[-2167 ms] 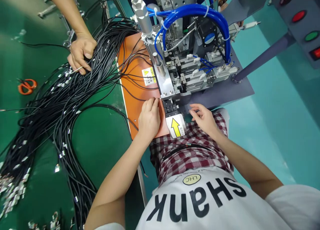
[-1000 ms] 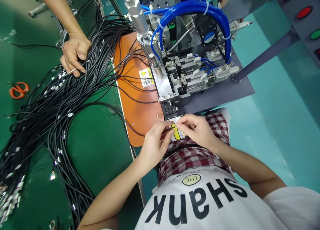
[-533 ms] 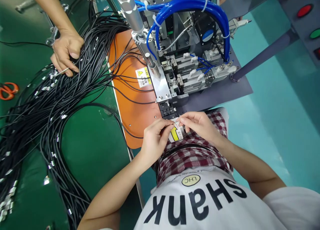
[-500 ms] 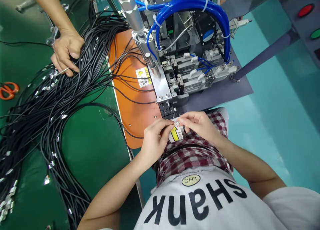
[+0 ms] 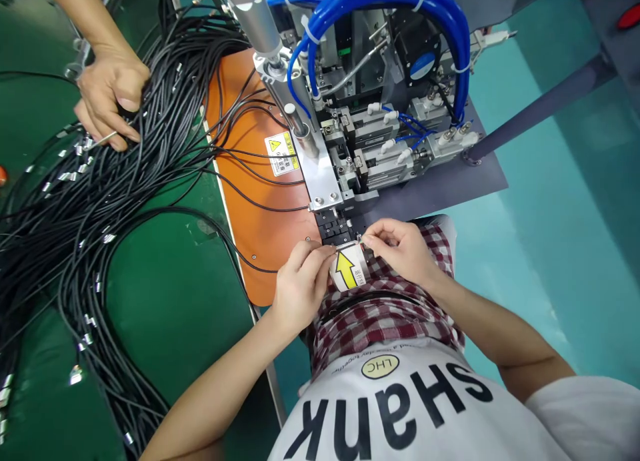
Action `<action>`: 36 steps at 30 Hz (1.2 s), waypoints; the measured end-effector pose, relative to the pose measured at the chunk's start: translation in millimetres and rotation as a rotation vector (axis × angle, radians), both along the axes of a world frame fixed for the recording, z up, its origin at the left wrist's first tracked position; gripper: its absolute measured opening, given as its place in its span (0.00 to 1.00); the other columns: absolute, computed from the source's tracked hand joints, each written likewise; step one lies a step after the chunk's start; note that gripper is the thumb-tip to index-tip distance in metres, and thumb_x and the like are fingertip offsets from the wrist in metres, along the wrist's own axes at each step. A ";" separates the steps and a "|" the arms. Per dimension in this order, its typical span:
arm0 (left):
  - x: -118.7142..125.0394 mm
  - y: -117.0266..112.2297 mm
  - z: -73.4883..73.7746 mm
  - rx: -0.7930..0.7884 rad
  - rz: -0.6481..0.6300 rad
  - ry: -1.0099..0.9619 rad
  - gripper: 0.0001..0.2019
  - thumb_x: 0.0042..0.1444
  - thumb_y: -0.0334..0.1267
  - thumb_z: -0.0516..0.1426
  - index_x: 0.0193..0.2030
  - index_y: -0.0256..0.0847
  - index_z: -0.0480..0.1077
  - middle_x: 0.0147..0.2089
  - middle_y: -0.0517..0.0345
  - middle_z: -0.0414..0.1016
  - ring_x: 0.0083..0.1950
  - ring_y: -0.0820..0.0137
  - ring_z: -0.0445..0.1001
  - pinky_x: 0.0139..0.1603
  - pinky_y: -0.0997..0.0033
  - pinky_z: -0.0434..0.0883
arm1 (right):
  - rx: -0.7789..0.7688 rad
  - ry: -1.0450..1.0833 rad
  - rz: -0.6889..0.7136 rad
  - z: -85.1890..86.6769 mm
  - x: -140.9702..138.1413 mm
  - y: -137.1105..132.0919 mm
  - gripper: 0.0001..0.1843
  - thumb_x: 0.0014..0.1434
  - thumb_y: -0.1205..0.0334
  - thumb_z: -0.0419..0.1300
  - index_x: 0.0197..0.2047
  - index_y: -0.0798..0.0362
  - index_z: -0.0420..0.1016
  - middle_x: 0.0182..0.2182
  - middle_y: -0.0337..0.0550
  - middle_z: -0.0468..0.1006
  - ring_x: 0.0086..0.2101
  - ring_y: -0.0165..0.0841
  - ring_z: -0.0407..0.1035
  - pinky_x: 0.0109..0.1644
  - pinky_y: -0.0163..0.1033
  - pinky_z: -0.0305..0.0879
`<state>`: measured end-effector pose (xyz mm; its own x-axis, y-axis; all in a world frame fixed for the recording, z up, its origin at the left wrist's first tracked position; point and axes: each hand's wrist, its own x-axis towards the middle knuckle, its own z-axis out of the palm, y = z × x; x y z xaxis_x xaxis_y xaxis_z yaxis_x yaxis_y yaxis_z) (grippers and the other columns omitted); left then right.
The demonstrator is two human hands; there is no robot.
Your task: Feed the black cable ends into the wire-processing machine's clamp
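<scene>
My left hand [image 5: 301, 282] pinches a thin black cable [image 5: 261, 269] that comes in from the left across the orange plate. A short stretch of it runs between my hands. At its end my right hand [image 5: 404, 253] closes thumb and fingers on a small, pale, metallic tip, too small to make out fully. Both hands are just in front of the black track [image 5: 334, 227] of the machine [image 5: 385, 134]. Below the cable lies a white label [image 5: 357, 281] with a yellow arrow. Several other cables run into the machine's left side.
The orange plate [image 5: 250, 214] carries a warning label [image 5: 281, 153]. A large cable bundle [image 5: 165, 141] covers much of the green table [image 5: 165, 327]. Another person's hand [image 5: 113, 94] grips a cable there. Blue air hoses [image 5: 457, 41] arch above the machine.
My hands have drawn slightly apart, the left one shifting left, so the cable and the arrow label show more. The view has shifted a little; the other person's hand still grips at the bundle.
</scene>
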<state>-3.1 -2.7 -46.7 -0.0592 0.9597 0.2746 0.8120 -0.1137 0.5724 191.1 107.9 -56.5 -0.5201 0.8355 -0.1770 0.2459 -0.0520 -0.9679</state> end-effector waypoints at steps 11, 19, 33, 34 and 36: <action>-30.4 30.6 -26.0 0.067 -0.066 0.011 0.15 0.63 0.26 0.57 0.54 0.43 0.74 0.39 0.57 0.69 0.40 0.73 0.73 0.39 0.74 0.72 | -0.190 0.077 0.001 -29.3 -26.9 30.0 0.13 0.60 0.53 0.65 0.32 0.54 0.77 0.29 0.41 0.79 0.26 0.29 0.68 0.30 0.36 0.65; -32.8 33.3 -31.7 0.062 -0.083 -0.016 0.18 0.63 0.25 0.56 0.55 0.48 0.74 0.36 0.59 0.64 0.36 0.74 0.67 0.34 0.76 0.68 | -0.122 0.067 -0.011 -35.2 -28.2 31.6 0.11 0.60 0.56 0.65 0.31 0.54 0.76 0.28 0.41 0.78 0.27 0.29 0.68 0.31 0.36 0.65; -31.3 32.9 -34.2 0.015 -0.057 0.000 0.16 0.64 0.29 0.55 0.55 0.49 0.75 0.37 0.58 0.65 0.37 0.73 0.69 0.35 0.75 0.69 | -0.102 0.066 0.001 -35.3 -27.0 33.0 0.11 0.61 0.56 0.64 0.31 0.54 0.74 0.28 0.40 0.77 0.29 0.30 0.69 0.32 0.36 0.65; -31.1 33.1 -33.8 0.017 -0.060 0.000 0.16 0.64 0.29 0.55 0.55 0.49 0.75 0.37 0.58 0.65 0.37 0.73 0.69 0.35 0.75 0.69 | -0.100 0.069 0.001 -35.9 -26.8 32.8 0.11 0.61 0.56 0.64 0.31 0.54 0.74 0.28 0.40 0.77 0.29 0.30 0.69 0.33 0.36 0.65; -30.9 33.2 -33.3 0.019 -0.067 0.000 0.16 0.65 0.29 0.55 0.55 0.48 0.74 0.37 0.58 0.65 0.38 0.73 0.69 0.35 0.75 0.69 | -0.096 0.070 -0.001 -36.9 -26.5 32.1 0.11 0.62 0.56 0.64 0.31 0.54 0.74 0.28 0.40 0.77 0.29 0.30 0.69 0.33 0.36 0.66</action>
<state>-34.0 30.5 -80.0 0.0049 0.9563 0.2925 0.8025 -0.1783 0.5695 164.6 140.0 -93.4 -0.5335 0.8167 -0.2197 0.1781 -0.1454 -0.9732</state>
